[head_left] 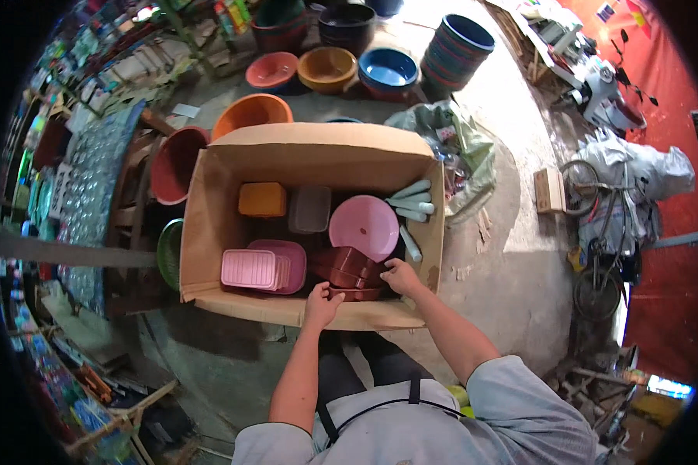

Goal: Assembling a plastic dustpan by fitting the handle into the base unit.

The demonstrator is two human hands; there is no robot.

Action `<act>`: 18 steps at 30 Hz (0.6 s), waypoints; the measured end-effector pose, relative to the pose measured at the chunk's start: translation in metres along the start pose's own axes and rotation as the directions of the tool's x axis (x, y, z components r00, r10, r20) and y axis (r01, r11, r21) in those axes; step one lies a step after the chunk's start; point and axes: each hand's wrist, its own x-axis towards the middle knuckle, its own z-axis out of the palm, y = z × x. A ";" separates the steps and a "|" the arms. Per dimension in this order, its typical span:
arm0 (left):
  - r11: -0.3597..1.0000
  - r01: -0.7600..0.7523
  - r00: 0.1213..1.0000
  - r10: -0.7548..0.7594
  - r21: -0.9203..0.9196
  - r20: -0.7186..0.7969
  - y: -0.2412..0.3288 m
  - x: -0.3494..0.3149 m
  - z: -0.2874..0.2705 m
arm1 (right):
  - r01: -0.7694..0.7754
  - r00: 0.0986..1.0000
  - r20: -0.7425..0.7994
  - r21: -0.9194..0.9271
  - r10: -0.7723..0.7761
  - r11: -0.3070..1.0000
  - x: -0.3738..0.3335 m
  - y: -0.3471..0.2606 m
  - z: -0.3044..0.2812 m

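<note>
Inside a large open cardboard box [310, 137], several reddish-brown angular plastic pots [345, 265] lie tilted against the near wall, with a brown plastic tray [358, 294] below them. My left hand [323, 305] has its fingers curled at the tray's left end. At the right end of the same brown pieces, my right hand [401, 277] is closed, its fingertips partly hidden by the rim. A round pink basin [364, 227] sits just beyond the pots. To their left, stacked pale pink baskets [250, 268] rest in a darker pink tub [293, 266].
Also in the box are an orange container [262, 199], a clear container [310, 208] and pale green rods [412, 203]. Behind it stand colored basins [327, 68] and a tall basin stack [459, 50]. A red tub [177, 164] touches its left side; a sack [465, 151] lies right.
</note>
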 end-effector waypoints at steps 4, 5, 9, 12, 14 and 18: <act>0.995 0.055 0.988 -0.065 0.080 0.139 -0.003 0.036 0.001 | -0.078 0.996 -0.028 0.037 0.079 0.996 0.004 0.002 0.015; 0.996 0.029 0.988 -0.043 0.090 0.150 -0.002 0.046 0.003 | -0.096 0.994 -0.034 0.093 0.100 0.991 0.011 0.009 0.017; 0.983 0.031 0.970 -0.074 0.183 0.232 -0.023 0.075 0.007 | -0.114 0.989 -0.096 0.007 0.114 0.993 0.026 0.018 0.020; 0.974 0.004 0.949 -0.075 0.226 0.305 -0.010 0.100 0.020 | -0.157 0.973 -0.193 -0.169 0.123 0.973 0.048 0.026 0.013; 0.978 -0.043 0.946 -0.026 0.206 0.322 -0.022 0.118 0.024 | -0.133 0.961 -0.275 -0.542 -0.025 0.830 0.068 0.026 0.014; 0.927 -0.156 0.949 0.045 0.342 0.312 -0.027 0.149 0.050 | -0.066 0.982 -0.151 -0.835 -0.113 0.546 0.113 0.075 0.015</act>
